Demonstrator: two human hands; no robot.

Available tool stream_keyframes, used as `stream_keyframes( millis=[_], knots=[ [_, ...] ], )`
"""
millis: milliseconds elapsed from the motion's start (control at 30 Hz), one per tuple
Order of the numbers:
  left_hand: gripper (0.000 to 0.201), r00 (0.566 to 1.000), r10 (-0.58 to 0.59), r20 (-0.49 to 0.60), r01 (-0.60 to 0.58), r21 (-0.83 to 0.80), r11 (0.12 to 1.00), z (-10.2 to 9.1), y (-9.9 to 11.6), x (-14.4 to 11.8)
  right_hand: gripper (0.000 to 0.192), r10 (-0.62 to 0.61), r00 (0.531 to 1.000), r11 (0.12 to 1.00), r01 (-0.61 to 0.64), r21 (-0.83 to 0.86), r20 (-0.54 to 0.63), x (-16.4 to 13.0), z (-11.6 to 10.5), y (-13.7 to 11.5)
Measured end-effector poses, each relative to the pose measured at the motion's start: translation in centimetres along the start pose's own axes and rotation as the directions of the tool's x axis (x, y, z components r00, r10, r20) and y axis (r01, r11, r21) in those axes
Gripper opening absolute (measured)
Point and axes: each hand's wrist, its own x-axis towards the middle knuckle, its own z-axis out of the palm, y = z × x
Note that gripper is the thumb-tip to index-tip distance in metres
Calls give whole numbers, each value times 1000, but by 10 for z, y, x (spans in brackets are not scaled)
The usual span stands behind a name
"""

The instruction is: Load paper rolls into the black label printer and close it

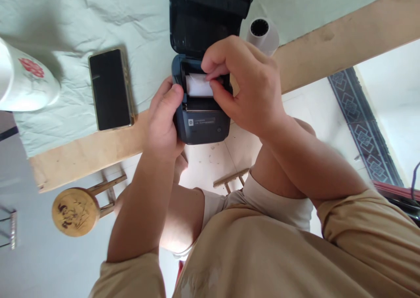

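Note:
A small dark portable printer [201, 125] sits at the table's front edge with its lid [206, 18] swung open toward the back. A white paper roll [197, 85] lies in its open bay. My left hand [164, 114] grips the printer's left side, thumb on its top corner. My right hand [244, 85] reaches over the bay from the right, fingertips pinching the right end of the paper roll inside it.
A black smartphone [110, 89] lies face up on the pale cloth [65, 35] to the left. A white cup with a red flower [22, 77] stands at far left. A spare paper roll [263, 34] stands behind my right hand. A round wooden stool [75, 210] is below the table.

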Motion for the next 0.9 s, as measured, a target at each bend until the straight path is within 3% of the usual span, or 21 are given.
stream_keyframes(
  millis=[167,333,400,533,600,667,800,900],
  knots=[
    [30,1000,26,6,-26,-28,999,-1,-3,1,31,22,998,999,-21,-25,59,1,-1,-2],
    [31,998,60,15,-58,-79,995,-2,-5,3,36,-67,991,994,56,-95,-118,-2,2,-3],
    [32,997,78,17,-76,-86,993,-1,-5,4,30,-167,959,985,153,-79,-228,-2,1,-2],
    [27,996,90,18,-87,-95,992,-2,-6,5,12,-354,845,926,376,-26,-402,3,-6,4],
    [24,995,102,15,-100,-91,991,-3,-6,5,9,-398,810,893,450,21,-431,4,-9,6],
    [23,993,114,21,-112,-91,990,-3,-7,5,8,-393,819,882,465,82,-418,3,-11,4],
    [28,990,134,51,-128,-101,987,-1,-4,4,14,-334,884,922,378,80,-328,-9,-11,-6],
    [29,991,117,72,-112,-66,992,0,-2,4,18,-319,930,933,342,113,-182,-18,-6,-11]
  ],
)
